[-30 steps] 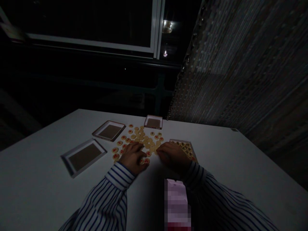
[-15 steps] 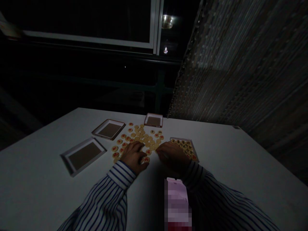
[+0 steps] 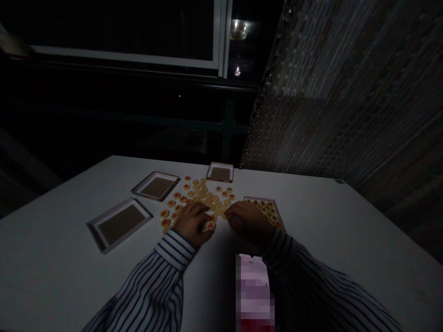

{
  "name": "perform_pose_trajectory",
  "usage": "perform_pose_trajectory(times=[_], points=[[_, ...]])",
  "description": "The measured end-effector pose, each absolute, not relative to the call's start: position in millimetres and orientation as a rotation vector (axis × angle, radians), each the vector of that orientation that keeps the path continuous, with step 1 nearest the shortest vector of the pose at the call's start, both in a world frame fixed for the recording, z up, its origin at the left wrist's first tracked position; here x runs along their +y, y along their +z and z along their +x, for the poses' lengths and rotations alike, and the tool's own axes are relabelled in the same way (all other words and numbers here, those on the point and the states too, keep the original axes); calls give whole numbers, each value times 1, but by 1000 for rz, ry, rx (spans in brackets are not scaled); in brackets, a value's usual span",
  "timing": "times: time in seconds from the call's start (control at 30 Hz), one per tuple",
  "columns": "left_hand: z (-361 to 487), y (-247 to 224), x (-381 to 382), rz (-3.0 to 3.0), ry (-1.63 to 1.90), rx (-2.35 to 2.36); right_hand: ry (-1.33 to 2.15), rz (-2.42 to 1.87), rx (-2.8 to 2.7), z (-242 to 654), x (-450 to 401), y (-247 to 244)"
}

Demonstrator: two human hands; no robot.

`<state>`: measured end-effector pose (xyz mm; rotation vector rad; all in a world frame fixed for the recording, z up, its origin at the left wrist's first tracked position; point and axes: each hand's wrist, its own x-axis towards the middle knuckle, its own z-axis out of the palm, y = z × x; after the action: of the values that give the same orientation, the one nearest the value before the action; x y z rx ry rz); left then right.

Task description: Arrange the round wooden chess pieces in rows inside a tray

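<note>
Round, pale wooden Chinese chess pieces (image 3: 208,201) are spread over the white table, several with red characters, others with plain faces up. My left hand (image 3: 192,223) lies over the near side of the spread, fingers bent and thumb apart. Between its thumb and index finger shows a red-marked piece (image 3: 210,225); whether they touch it is unclear. My right hand (image 3: 252,223) is curled, its fingertips together at the right edge of the spread, beside a pale piece (image 3: 224,215). What those fingers hold, if anything, is hidden. Partly behind that hand is a box (image 3: 279,213) with pieces in rows.
On the left are two shallow trays, a brown-rimmed one (image 3: 134,191) and a white-walled one (image 3: 114,213). A smaller tray (image 3: 207,171) stands at the far edge. A bead curtain (image 3: 311,92) hangs behind, right. A blurred pinkish object (image 3: 254,286) shows near the front.
The red-marked piece by my left thumb shows slightly higher, and a piece beside it is now covered. My right fingers have shifted slightly. Trays and box stay put.
</note>
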<state>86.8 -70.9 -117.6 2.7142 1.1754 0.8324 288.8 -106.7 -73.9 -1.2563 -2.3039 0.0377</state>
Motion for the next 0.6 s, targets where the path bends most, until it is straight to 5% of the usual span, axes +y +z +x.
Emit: perform_pose_trajectory(times=[0.6], points=[[104, -102, -76, 2505, 1118, 1097, 85, -1317, -2157, 315, -112, -41]])
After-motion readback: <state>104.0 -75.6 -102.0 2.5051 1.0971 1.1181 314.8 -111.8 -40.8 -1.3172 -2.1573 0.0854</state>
